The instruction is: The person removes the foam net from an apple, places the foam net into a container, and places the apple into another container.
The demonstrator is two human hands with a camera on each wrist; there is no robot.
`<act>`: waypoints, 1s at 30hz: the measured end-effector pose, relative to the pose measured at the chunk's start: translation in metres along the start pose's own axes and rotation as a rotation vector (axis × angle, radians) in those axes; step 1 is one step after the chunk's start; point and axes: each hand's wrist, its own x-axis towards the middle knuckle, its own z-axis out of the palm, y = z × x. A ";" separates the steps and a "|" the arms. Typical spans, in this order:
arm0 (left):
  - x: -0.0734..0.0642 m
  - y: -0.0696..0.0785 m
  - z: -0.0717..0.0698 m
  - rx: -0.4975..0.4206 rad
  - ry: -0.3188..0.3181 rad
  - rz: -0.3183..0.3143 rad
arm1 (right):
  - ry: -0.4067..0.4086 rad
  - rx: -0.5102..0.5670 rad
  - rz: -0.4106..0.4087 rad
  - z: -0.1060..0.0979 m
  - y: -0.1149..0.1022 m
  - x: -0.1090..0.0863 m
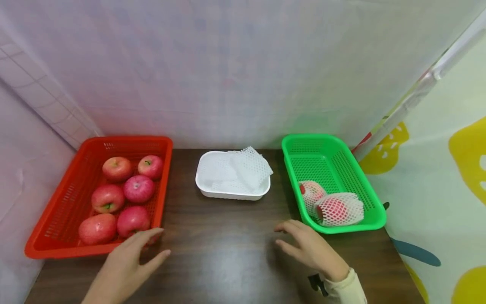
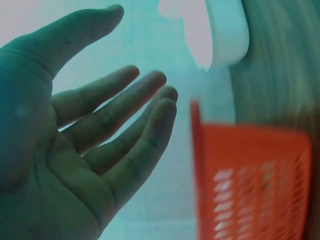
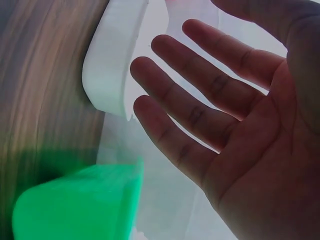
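My left hand (image 1: pixel 129 264) hovers by the front right corner of the red basket (image 1: pixel 96 253), its fingers loose and nothing in its palm. Several bare apples (image 1: pixel 108 198) lie in that basket. Near the front left side of the green basket (image 1: pixel 341 230), my right hand (image 1: pixel 313 249) is held with relaxed, spread fingers and holds nothing. In the green basket sit two apples wrapped in white foam nets; one wrapped apple (image 1: pixel 338 210) lies at the front, the other (image 1: pixel 312 194) behind it. Both wrist views show bare palms, the left palm (image 2: pixel 75 185) and the right palm (image 3: pixel 265 165).
A white tray (image 1: pixel 233 196) stands at the back middle of the dark wooden table (image 1: pixel 220 240), between the two baskets. White foam nets (image 1: pixel 250 166) are heaped in it, one hanging over its right rim. Pale cloth (image 1: pixel 228 76) hangs behind the table.
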 end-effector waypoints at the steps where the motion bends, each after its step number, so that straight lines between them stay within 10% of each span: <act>1: 0.000 0.005 0.004 -0.020 -0.029 -0.020 | 0.000 -0.003 -0.004 -0.003 0.001 0.000; 7: -0.001 0.013 0.016 -0.068 -0.113 -0.082 | 0.016 -0.095 0.044 -0.046 0.017 0.006; 14: -0.003 0.014 0.029 -0.069 -0.089 -0.001 | -0.110 -0.259 0.325 -0.100 0.075 0.038; 22: -0.004 0.019 0.034 -0.106 -0.190 -0.076 | -0.563 -0.242 0.521 -0.072 0.138 0.067; 30: -0.006 0.020 0.035 -0.107 -0.225 -0.126 | -0.452 -0.204 0.481 -0.055 0.156 0.066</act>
